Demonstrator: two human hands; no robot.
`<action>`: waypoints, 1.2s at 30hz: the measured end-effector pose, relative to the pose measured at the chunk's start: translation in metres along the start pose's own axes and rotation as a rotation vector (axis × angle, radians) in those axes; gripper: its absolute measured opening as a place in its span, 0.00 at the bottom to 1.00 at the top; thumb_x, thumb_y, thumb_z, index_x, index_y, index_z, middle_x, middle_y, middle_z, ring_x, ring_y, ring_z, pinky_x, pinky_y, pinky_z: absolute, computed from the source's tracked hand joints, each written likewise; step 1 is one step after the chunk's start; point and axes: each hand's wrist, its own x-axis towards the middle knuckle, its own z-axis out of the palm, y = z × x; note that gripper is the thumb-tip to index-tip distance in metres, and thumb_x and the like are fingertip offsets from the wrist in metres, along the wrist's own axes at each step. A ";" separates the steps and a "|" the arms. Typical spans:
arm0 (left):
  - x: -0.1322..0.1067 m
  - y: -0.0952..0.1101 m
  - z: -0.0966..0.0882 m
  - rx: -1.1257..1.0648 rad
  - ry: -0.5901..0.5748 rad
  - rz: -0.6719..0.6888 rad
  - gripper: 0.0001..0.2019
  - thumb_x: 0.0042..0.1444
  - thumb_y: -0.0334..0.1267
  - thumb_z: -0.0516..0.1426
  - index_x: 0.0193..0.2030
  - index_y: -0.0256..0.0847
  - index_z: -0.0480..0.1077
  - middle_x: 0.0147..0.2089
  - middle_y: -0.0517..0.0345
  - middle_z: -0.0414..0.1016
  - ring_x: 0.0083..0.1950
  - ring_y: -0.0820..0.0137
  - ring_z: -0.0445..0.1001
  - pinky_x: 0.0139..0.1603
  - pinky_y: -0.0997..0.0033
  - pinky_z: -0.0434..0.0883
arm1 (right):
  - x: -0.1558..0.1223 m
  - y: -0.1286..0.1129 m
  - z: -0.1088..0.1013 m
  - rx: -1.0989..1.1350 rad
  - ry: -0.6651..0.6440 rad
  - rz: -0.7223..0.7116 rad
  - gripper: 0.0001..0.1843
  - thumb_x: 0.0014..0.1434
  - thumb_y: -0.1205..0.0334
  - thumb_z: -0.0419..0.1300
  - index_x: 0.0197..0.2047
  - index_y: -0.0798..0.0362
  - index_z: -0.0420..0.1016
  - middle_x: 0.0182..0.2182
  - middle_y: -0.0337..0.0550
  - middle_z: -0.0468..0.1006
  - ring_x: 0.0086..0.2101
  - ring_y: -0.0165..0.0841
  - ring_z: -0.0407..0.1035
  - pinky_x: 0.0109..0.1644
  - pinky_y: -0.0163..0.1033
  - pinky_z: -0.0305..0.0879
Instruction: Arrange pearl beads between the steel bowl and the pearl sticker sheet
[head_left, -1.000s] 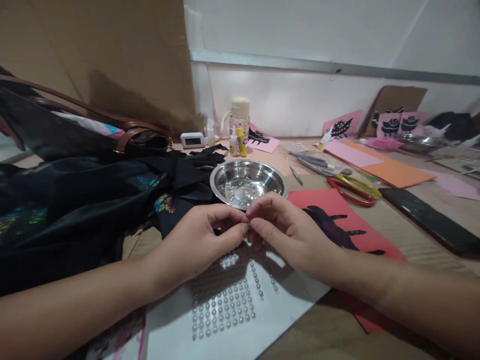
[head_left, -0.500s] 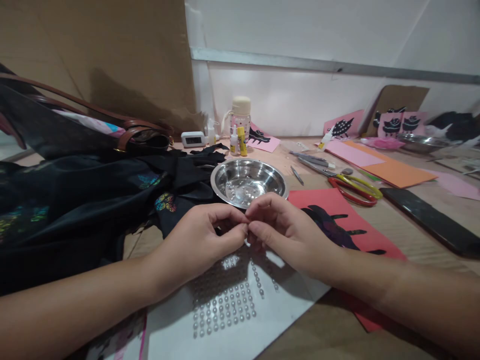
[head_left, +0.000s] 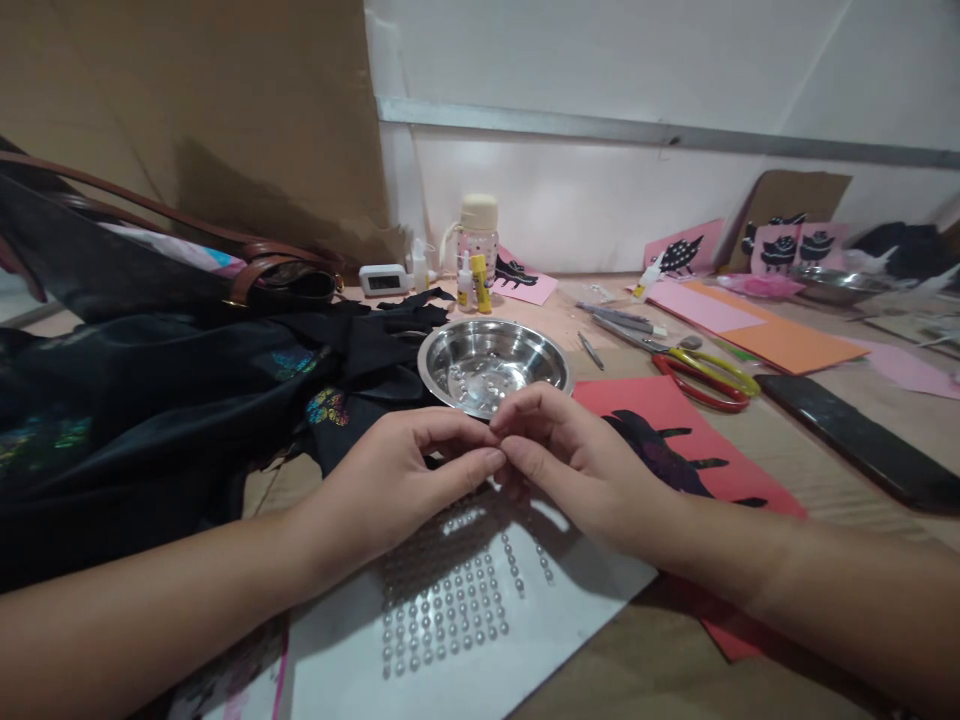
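Note:
My left hand and my right hand meet fingertip to fingertip just above a white sheet covered with rows of small pearl stickers. Both hands are pinched closed on something tiny between the fingertips that I cannot make out. Just behind the fingers stands a shiny steel bowl with a few small beads in it. Under my right wrist lies a red card bearing a black cut-out shape.
A black bag with brown straps fills the left side. Red and yellow scissors, a black phone, tweezers, glue bottles, a small jar and pink and orange papers lie behind and to the right.
My hands stay pinched together in the same spot; the fingertips shift slightly. Nothing else has moved.

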 end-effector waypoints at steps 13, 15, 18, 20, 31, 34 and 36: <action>0.000 -0.001 0.002 -0.036 -0.017 0.016 0.08 0.61 0.34 0.58 0.33 0.42 0.79 0.33 0.65 0.82 0.36 0.74 0.77 0.40 0.79 0.70 | -0.001 0.004 0.001 0.061 -0.027 0.029 0.03 0.71 0.60 0.53 0.46 0.49 0.65 0.31 0.36 0.72 0.31 0.29 0.69 0.34 0.36 0.70; 0.001 0.000 0.002 -0.034 -0.021 0.013 0.08 0.61 0.33 0.57 0.33 0.42 0.78 0.33 0.66 0.82 0.36 0.75 0.77 0.40 0.80 0.70 | -0.001 0.004 0.002 0.061 -0.032 0.031 0.03 0.71 0.60 0.53 0.46 0.49 0.65 0.31 0.36 0.72 0.31 0.29 0.69 0.34 0.37 0.70; 0.001 0.000 0.003 -0.028 -0.009 0.001 0.08 0.60 0.34 0.58 0.32 0.42 0.78 0.33 0.66 0.82 0.35 0.75 0.77 0.38 0.81 0.70 | -0.001 0.004 0.002 0.060 -0.036 0.034 0.03 0.71 0.61 0.53 0.46 0.49 0.65 0.31 0.36 0.72 0.31 0.29 0.69 0.34 0.37 0.70; 0.000 -0.001 0.003 -0.021 0.002 -0.020 0.08 0.60 0.34 0.58 0.32 0.42 0.78 0.32 0.66 0.81 0.35 0.75 0.77 0.37 0.80 0.70 | -0.001 0.003 0.002 0.054 -0.043 0.031 0.02 0.70 0.62 0.53 0.46 0.49 0.65 0.32 0.36 0.72 0.31 0.28 0.69 0.34 0.36 0.70; -0.003 -0.004 0.004 0.062 0.047 0.024 0.08 0.58 0.34 0.57 0.33 0.42 0.79 0.35 0.64 0.82 0.37 0.72 0.77 0.39 0.77 0.70 | 0.002 0.004 0.002 -0.026 -0.028 -0.048 0.06 0.67 0.69 0.56 0.46 0.49 0.65 0.34 0.35 0.73 0.33 0.26 0.70 0.35 0.33 0.69; -0.004 -0.004 0.002 0.062 0.021 0.079 0.10 0.61 0.33 0.55 0.33 0.42 0.78 0.36 0.64 0.81 0.39 0.72 0.78 0.42 0.76 0.71 | 0.001 0.005 0.001 -0.003 -0.029 -0.044 0.05 0.69 0.68 0.54 0.47 0.49 0.65 0.34 0.35 0.73 0.33 0.26 0.70 0.34 0.33 0.68; -0.003 -0.003 0.002 0.049 0.012 0.100 0.10 0.62 0.33 0.54 0.35 0.42 0.78 0.37 0.64 0.81 0.41 0.72 0.78 0.44 0.75 0.71 | 0.000 0.004 0.001 0.018 -0.030 -0.034 0.05 0.69 0.67 0.53 0.47 0.49 0.65 0.33 0.35 0.73 0.33 0.27 0.69 0.34 0.34 0.68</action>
